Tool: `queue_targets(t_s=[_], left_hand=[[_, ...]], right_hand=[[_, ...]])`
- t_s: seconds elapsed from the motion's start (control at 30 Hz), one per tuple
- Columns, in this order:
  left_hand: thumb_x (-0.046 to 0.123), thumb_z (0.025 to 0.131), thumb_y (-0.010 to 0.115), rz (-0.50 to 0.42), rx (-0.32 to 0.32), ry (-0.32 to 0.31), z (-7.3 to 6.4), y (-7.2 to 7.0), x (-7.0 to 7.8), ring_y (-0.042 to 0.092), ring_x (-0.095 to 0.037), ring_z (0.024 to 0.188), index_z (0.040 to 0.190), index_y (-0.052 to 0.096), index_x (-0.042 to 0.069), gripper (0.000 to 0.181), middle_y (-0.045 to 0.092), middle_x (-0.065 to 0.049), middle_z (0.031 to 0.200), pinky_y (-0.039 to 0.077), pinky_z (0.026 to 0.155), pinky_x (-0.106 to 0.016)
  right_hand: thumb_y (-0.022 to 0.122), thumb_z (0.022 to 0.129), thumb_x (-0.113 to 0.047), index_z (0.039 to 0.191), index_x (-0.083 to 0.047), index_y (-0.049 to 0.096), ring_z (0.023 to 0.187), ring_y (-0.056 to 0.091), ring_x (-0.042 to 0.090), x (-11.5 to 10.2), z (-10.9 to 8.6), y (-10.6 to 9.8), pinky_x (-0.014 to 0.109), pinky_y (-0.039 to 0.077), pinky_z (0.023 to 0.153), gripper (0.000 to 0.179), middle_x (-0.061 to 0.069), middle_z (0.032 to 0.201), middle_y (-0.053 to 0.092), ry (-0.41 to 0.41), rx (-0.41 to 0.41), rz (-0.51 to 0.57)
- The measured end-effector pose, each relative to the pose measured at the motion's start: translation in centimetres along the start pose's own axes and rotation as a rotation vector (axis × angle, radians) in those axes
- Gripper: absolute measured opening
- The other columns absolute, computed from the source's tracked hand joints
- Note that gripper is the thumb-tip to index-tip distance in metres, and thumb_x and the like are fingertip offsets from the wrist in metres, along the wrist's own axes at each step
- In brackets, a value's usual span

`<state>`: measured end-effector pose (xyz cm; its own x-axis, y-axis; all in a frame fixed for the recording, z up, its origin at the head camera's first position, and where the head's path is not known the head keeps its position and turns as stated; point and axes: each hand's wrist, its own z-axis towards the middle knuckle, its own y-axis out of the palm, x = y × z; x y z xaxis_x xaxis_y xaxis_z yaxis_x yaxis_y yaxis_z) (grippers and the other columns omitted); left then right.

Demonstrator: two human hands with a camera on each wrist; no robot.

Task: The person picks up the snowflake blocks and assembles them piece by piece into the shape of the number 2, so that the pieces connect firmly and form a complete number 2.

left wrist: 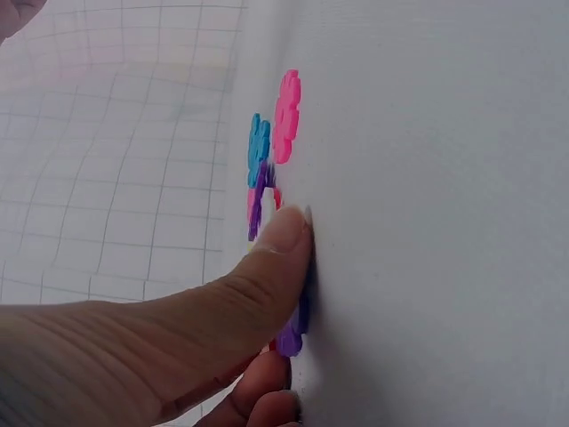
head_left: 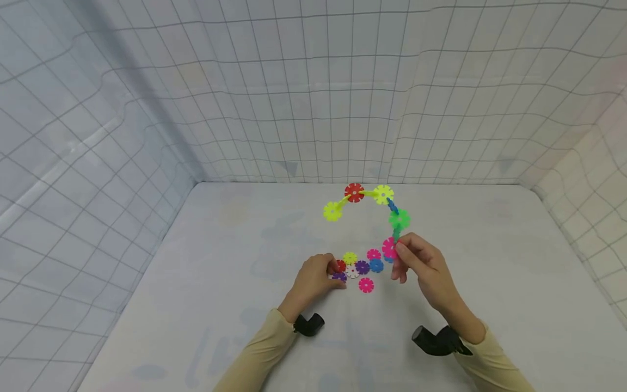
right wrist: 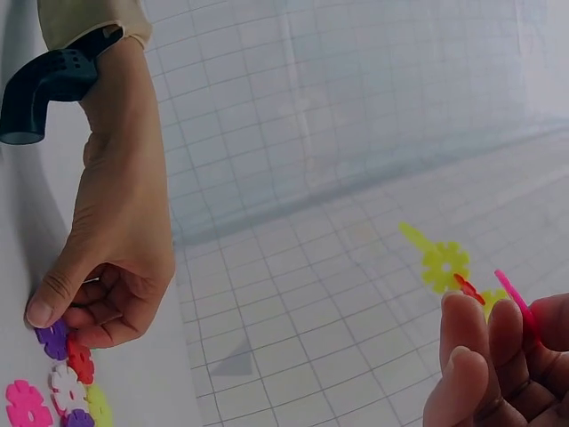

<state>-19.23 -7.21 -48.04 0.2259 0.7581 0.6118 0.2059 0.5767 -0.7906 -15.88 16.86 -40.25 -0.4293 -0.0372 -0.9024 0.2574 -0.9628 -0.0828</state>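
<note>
My right hand (head_left: 425, 268) pinches the pink interlocking disc (head_left: 389, 247) at the near end of a curved chain of notched plastic discs. Above the table the chain arcs up and left through a green disc (head_left: 400, 219) and a red disc (head_left: 354, 192) to a yellow disc (head_left: 332, 211). At the left edge of the loose discs, my left hand (head_left: 312, 276) has its thumb and fingers around a purple disc (right wrist: 52, 340) on the table. A red disc (right wrist: 80, 358) lies against those fingers. The left thumb covers part of the purple disc in the left wrist view.
Between the hands lie several loose discs, among them a white one (head_left: 352, 271), a blue one (head_left: 376, 265) and a yellow one (head_left: 350, 257). A pink disc (head_left: 366, 285) sits nearer me. Grid-patterned sheeting (head_left: 343, 109) walls the white table (head_left: 220, 305).
</note>
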Motion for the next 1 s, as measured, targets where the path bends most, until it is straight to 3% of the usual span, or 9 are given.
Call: queue_targets(t_s=[0.47,0.77,0.9,1.0], left_hand=[[0.012,0.070,0.085,-0.069,-0.078,0.029,0.3,-0.4,-0.1,0.049,-0.010,0.063,0.086,0.062,0.009,0.028,0.055,0.003,0.072,0.043,0.058,-0.025],[0.018,0.081,0.076,-0.103,-0.118,0.071,0.0,-1.2,0.4,0.052,-0.008,0.066,0.083,0.069,0.011,0.009,0.060,0.007,0.073,0.044,0.061,-0.024],[0.022,0.085,0.073,-0.154,-0.068,0.116,-0.2,-1.5,1.1,0.052,-0.007,0.066,0.085,0.073,0.013,0.009,0.062,0.010,0.074,0.044,0.060,-0.024],[0.022,0.085,0.073,-0.235,0.044,0.183,-0.4,-1.7,2.0,0.054,-0.006,0.067,0.088,0.074,0.012,0.010,0.065,0.011,0.077,0.047,0.060,-0.023]], right_hand=[[0.039,0.099,0.005,0.093,0.003,0.054,0.055,0.058,0.019,-0.4,-0.2,-0.1,0.029,0.049,0.047,0.015,0.009,0.068,0.053,-0.001,-0.009,0.037],[0.039,0.099,0.005,0.092,0.003,0.053,0.055,0.057,0.018,-0.4,-0.1,-0.2,0.028,0.048,0.048,0.015,0.009,0.068,0.053,-0.005,-0.009,0.048],[0.041,0.099,0.003,0.094,0.003,0.054,0.055,0.057,0.018,0.1,0.1,-0.3,0.028,0.048,0.048,0.014,0.009,0.067,0.053,-0.001,0.016,-0.003],[0.043,0.099,0.000,0.094,0.002,0.055,0.054,0.056,0.019,0.9,0.4,-0.5,0.028,0.048,0.047,0.013,0.009,0.066,0.054,0.016,0.041,-0.041]])
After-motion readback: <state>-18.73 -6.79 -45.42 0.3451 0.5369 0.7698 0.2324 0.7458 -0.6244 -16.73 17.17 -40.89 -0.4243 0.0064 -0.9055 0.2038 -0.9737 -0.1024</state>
